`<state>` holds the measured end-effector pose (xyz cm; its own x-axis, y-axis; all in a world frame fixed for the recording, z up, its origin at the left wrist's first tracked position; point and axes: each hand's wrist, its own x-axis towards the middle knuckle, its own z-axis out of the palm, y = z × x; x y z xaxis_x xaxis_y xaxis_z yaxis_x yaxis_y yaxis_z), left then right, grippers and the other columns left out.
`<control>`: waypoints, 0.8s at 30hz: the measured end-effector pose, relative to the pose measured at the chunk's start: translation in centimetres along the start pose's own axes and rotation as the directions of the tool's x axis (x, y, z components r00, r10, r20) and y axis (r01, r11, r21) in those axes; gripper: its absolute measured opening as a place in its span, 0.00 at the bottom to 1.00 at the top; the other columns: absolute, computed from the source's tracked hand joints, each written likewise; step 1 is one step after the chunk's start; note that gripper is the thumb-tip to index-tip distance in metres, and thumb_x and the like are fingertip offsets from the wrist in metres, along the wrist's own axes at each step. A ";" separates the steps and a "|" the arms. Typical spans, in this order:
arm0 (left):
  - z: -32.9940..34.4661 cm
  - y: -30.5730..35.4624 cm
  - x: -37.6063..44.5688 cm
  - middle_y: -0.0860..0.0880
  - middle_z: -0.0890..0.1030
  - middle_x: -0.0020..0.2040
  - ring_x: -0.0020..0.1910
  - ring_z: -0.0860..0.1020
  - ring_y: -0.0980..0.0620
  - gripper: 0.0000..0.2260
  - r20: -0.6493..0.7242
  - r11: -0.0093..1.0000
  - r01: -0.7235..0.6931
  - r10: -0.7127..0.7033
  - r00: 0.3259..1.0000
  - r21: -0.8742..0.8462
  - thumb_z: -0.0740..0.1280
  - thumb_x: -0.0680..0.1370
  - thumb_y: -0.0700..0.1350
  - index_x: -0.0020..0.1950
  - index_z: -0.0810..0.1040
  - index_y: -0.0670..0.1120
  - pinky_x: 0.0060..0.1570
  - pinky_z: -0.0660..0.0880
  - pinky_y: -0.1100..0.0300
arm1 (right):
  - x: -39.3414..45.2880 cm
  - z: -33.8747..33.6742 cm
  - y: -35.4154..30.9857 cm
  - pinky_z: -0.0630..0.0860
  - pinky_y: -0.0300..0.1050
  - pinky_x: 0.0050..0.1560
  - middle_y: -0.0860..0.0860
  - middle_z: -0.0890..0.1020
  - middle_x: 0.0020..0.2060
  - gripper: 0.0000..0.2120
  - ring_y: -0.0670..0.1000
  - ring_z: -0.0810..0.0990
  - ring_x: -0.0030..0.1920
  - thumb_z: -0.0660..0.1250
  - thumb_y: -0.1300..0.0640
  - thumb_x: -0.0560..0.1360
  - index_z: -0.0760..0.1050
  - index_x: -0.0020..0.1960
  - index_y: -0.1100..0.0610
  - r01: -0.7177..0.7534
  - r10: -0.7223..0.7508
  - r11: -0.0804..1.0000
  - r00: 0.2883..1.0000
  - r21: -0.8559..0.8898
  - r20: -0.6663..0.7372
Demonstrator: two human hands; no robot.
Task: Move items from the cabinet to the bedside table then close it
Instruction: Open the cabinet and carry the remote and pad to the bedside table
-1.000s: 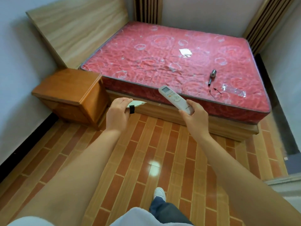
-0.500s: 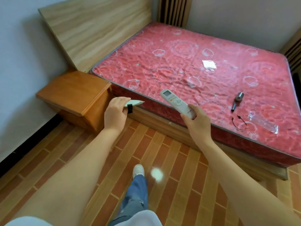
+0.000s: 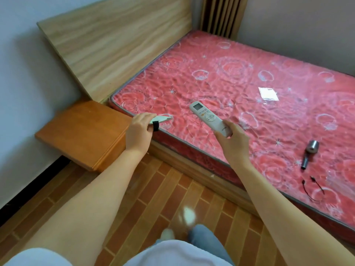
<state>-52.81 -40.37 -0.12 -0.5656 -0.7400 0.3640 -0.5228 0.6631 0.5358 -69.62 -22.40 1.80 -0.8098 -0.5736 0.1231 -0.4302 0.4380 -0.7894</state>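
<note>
We carry two things toward the bedside table [image 3: 82, 131], one in each of our hands. The right hand [image 3: 233, 144] grasps the white remote control [image 3: 210, 119] by its lower end, thumb on top and fingers curled beneath, so the display end sticks out toward eleven o'clock over the mattress [image 3: 240, 89]. We judge it light, rigid plastic with a smooth, slightly slippery shell; holding it at the tail lets it lever, so a grip nearer the middle would be steadier for setting it down flat.

The left hand [image 3: 139, 131] pinches a small pale flat object [image 3: 161, 119] with a black band [image 3: 155, 126] at the near end. It may be a thin folded thing or a small tool (the view is too poor for us to say which). It looks very light and thin, so a fingertip pinch at the banded end should do, and it should be laid down rather than dropped.

The worktop of the bedside table sits at nine o'clock from the left hand, just beside it, bare wood where we can see it.

Counted: one remote, one pale object, one bedside table. On the mattress at three to four o'clock lie one small metal piece [image 3: 309, 153], one thin black cord [image 3: 313, 189], and farther back one clear packet [image 3: 268, 94]. The cabinet is not in view.
</note>
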 end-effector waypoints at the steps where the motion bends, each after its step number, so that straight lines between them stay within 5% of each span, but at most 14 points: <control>1: 0.3 -0.5 1.0 0.40 0.79 0.58 0.61 0.74 0.41 0.16 0.002 1.000 0.007 -0.007 1.000 0.007 0.64 0.73 0.29 0.60 0.77 0.38 0.61 0.70 0.52 | 1.4 0.6 -0.1 0.71 0.40 0.51 0.54 0.77 0.59 0.22 0.52 0.75 0.55 0.68 0.61 0.73 0.69 0.66 0.59 0.006 -0.005 1.000 1.000 -0.003 0.013; 8: 2.0 -3.6 7.3 0.39 0.78 0.59 0.61 0.73 0.41 0.16 -0.047 0.989 0.132 -0.129 0.991 0.065 0.64 0.73 0.30 0.60 0.76 0.38 0.61 0.70 0.52 | 11.1 5.4 -1.1 0.68 0.32 0.44 0.53 0.77 0.57 0.22 0.46 0.72 0.50 0.68 0.63 0.72 0.70 0.65 0.60 0.054 -0.060 0.997 0.991 0.052 0.122; 24: 1.0 -10.3 15.0 0.41 0.78 0.59 0.61 0.74 0.43 0.16 -0.352 0.834 0.537 -0.469 0.810 0.123 0.63 0.74 0.30 0.60 0.76 0.39 0.61 0.70 0.55 | 27.5 18.6 -7.3 0.72 0.41 0.50 0.53 0.78 0.56 0.21 0.49 0.75 0.51 0.69 0.61 0.72 0.72 0.63 0.59 0.282 -0.335 0.942 0.812 0.182 0.479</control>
<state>-56.56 -58.16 -0.94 0.0121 -0.9500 0.3119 -0.8186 0.1698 0.5487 -81.30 -54.22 -0.21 -0.3221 -0.9436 0.0766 -0.5606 0.1249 -0.8186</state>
